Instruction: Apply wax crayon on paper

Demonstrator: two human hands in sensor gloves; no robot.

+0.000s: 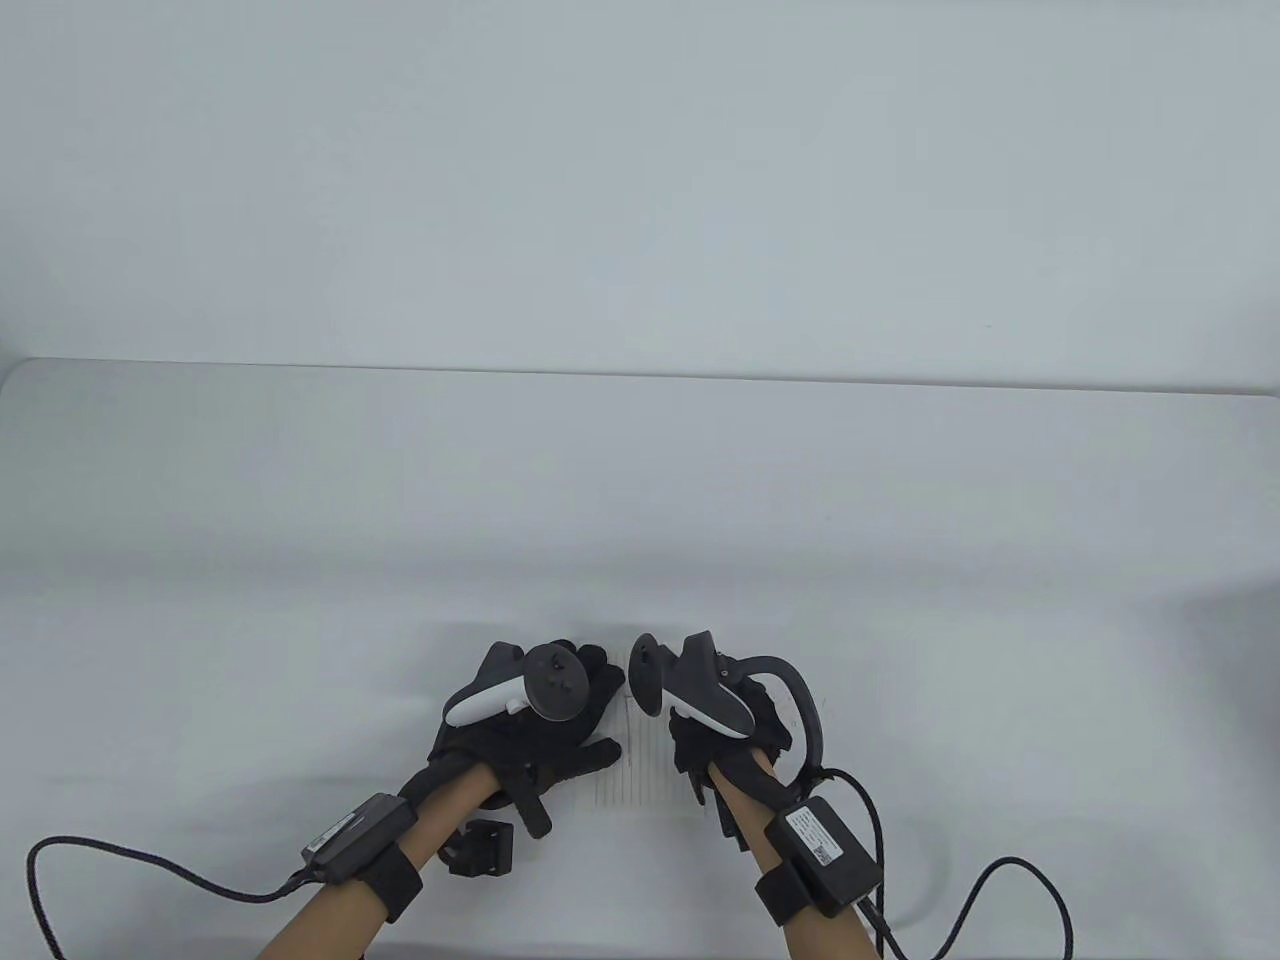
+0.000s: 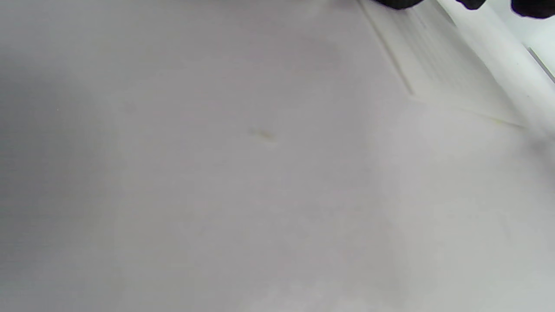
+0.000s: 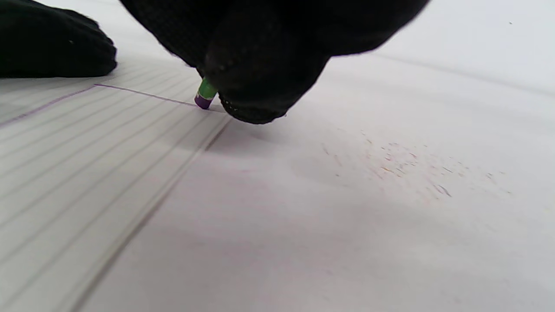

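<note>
A lined white paper (image 1: 640, 770) lies on the table between my hands. My right hand (image 1: 730, 730) grips a short wax crayon (image 3: 205, 93) with a green wrapper and purple tip. The tip touches the paper (image 3: 86, 147) near its right edge, at the end of a thin purple line (image 3: 143, 94). My left hand (image 1: 545, 730) rests flat on the paper's left part, fingers spread. In the right wrist view a left fingertip (image 3: 52, 43) lies on the sheet. The left wrist view shows the paper's corner (image 2: 446, 82) and only the tips of the fingers (image 2: 531, 8).
A small black block (image 1: 482, 848) lies on the table by my left wrist. Cables (image 1: 120, 865) run from both wrist units along the front edge. Faint coloured crayon crumbs (image 3: 403, 167) speckle the table right of the paper. The white table (image 1: 640, 500) stretches back to a wall.
</note>
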